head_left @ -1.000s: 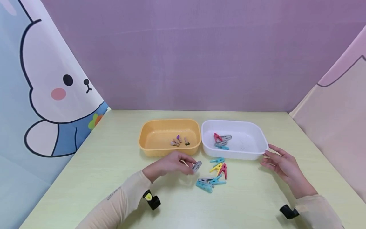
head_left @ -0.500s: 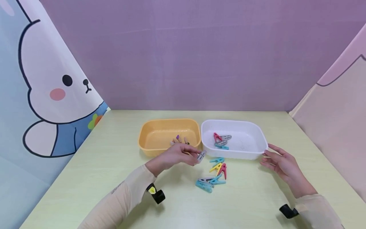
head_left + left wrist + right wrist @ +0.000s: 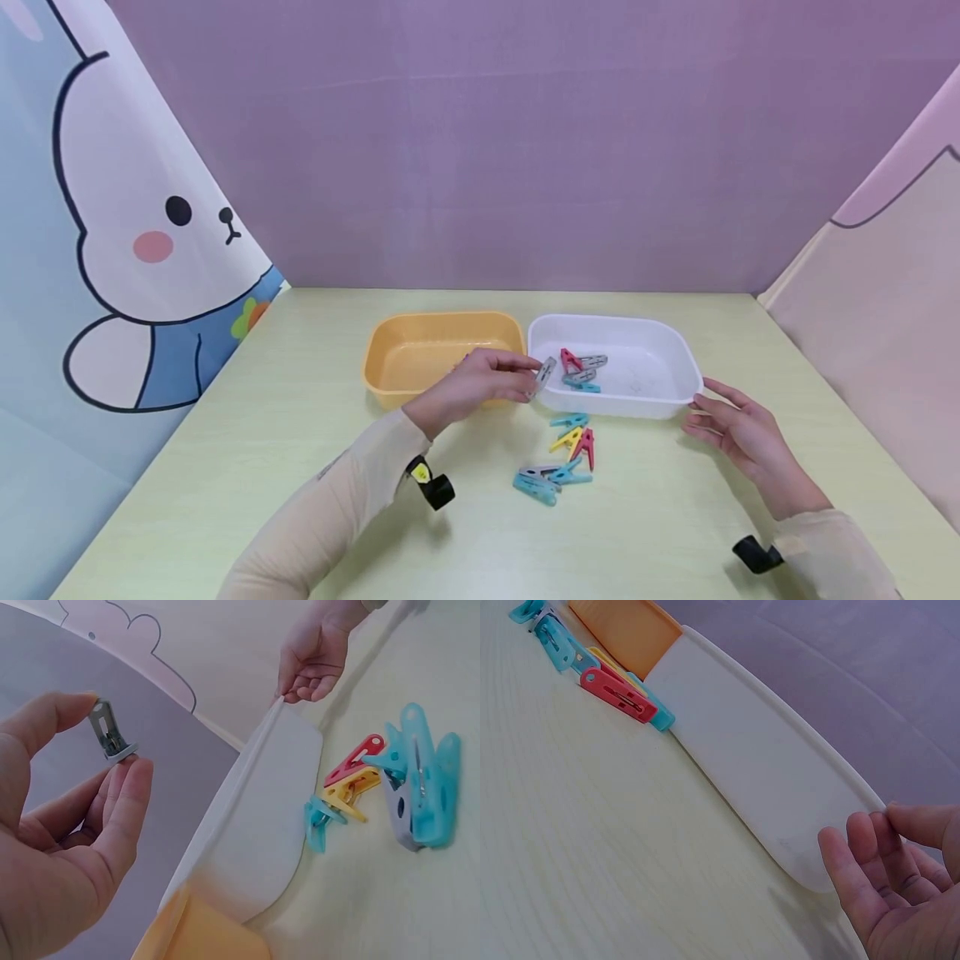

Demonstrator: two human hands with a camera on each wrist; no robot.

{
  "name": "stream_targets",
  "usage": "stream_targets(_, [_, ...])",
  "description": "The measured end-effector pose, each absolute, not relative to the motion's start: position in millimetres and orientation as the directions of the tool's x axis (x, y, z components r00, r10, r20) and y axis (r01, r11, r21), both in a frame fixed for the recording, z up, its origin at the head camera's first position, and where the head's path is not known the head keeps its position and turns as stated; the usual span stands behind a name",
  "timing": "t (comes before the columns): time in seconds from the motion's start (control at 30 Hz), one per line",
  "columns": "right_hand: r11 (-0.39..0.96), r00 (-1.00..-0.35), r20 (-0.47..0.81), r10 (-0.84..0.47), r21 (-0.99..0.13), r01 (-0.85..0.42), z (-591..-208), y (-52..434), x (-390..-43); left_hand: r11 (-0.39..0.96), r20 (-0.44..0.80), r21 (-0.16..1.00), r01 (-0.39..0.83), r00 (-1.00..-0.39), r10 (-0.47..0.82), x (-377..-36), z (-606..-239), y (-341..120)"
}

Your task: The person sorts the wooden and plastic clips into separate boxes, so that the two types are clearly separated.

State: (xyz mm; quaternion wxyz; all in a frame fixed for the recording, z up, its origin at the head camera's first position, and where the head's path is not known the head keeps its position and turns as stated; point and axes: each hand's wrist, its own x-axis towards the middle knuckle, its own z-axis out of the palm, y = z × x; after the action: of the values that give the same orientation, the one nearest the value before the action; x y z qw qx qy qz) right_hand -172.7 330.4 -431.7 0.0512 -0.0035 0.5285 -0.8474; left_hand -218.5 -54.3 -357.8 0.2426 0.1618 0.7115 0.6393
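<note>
My left hand pinches a grey clothespin between thumb and fingertips, up at the left end of the white basin. The left wrist view shows this clothespin held by its ends. At the basin's front right corner, my right hand grips the rim between thumb and fingers, as the right wrist view also shows. Inside the white basin lie a red clothespin, a blue clothespin and grey ones.
A yellow basin stands against the white one's left side; my left hand hides most of its small clips. On the table in front lie several clothespins: a yellow one, a red one, blue ones and a grey one.
My left hand has moved forward and right with the grey clothespin, from over the table to the white basin's left end. The right hand has stayed at the rim.
</note>
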Motion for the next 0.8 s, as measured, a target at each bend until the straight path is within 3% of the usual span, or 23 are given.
stream_targets(0.27, [-0.442,-0.995,-0.055,-0.087,-0.893,0.087,-430,330,-173,0.041,-0.129,0.991,-0.125,-0.86,0.494,-234,-357,-41])
stream_targets(0.8, [-0.44,-0.995,-0.063,-0.082,-0.893,0.093,-428,329,-172,0.014,-0.103,0.994,-0.108,-0.899,0.425,-257,-349,-22])
